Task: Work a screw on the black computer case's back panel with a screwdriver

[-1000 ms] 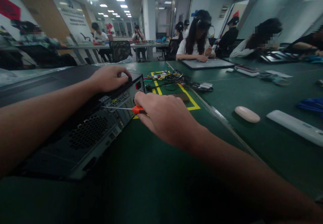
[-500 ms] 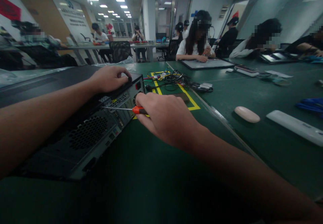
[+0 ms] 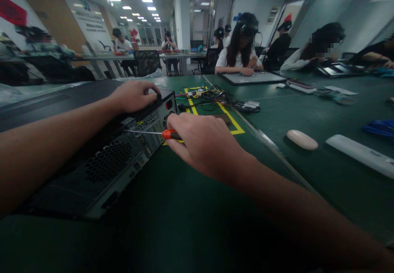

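On the table at left lies a dark computer case point(image 3: 111, 202), its grey rear panel with a honeycomb vent, ports and slot covers turned towards me. Across the top, my left hand point(image 3: 135, 96) bears down on the case, fingers bent over its rear edge and thumb apart from the index finger. My right hand point(image 3: 203, 144) is closed around the orange-and-black handle of a screwdriver point(image 3: 168, 134). Its thin metal shaft points left, the tip at the upper rim of the rear panel. Whether the tip sits in a screw I cannot tell.
Behind my right hand lies a tangle of cables point(image 3: 215, 94) inside yellow tape point(image 3: 237, 130). To the right are a pale oval mouse-like object point(image 3: 302, 139) and a long white bar point(image 3: 358, 152). Across the green table, a person point(image 3: 238, 53) works over a flat panel point(image 3: 255, 78).
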The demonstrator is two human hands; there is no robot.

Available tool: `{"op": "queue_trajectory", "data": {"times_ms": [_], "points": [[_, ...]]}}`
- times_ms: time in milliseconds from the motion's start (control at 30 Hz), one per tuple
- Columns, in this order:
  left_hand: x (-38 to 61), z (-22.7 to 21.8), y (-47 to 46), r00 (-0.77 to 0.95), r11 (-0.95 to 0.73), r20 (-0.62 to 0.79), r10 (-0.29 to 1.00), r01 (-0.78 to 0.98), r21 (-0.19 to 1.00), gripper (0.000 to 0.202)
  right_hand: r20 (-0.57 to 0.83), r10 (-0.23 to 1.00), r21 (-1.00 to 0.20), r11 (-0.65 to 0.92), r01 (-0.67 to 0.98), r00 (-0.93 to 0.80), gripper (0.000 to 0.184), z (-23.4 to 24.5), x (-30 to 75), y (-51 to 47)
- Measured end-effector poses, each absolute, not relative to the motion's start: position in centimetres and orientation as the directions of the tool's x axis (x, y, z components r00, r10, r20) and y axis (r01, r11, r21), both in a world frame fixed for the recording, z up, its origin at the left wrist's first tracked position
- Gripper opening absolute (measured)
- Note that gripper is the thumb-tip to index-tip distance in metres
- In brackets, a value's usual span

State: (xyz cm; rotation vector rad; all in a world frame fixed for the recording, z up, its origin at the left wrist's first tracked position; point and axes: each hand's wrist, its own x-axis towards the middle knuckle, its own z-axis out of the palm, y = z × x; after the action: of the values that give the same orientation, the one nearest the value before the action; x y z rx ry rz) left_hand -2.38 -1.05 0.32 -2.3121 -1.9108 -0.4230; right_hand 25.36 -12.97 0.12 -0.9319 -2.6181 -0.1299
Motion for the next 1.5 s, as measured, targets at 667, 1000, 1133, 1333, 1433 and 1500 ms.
{"op": "queue_trajectory", "data": {"times_ms": [667,1000,1133,1333,1433,1500], "points": [[-2.10,0.61,-1.46,0.172,-0.198,0.267,0.948,0.977,0.073,0.054,0.353,0.617,-0.054,0.764,0.643,-0.703,0.022,0.29,25.40,-13.06],[-2.52,0.19,-0.93,0.151,-0.187,0.292,0.944,0.977,0.100,0.051,0.331,0.624,-0.080,0.766,0.638,-0.708,0.030,0.04,25.03,-13.08],[-2.57,0.17,-0.87,0.148,-0.187,0.294,0.944,0.976,0.109,0.051,0.330,0.612,-0.071,0.775,0.628,-0.718,0.028,0.06,25.14,-13.17],[-2.46,0.38,-1.02,0.157,-0.193,0.288,0.945,0.976,0.102,0.051,0.315,0.612,-0.030,0.771,0.636,-0.726,0.024,0.22,25.12,-13.02],[-2.50,0.38,-1.00,0.172,-0.204,0.274,0.946,0.975,0.090,0.054,0.317,0.609,-0.034,0.774,0.633,-0.727,0.025,0.25,25.16,-13.01],[-2.58,0.30,-0.91,0.172,-0.203,0.274,0.946,0.975,0.090,0.053,0.325,0.605,-0.032,0.775,0.631,-0.727,0.025,0.22,25.21,-13.04]]}}
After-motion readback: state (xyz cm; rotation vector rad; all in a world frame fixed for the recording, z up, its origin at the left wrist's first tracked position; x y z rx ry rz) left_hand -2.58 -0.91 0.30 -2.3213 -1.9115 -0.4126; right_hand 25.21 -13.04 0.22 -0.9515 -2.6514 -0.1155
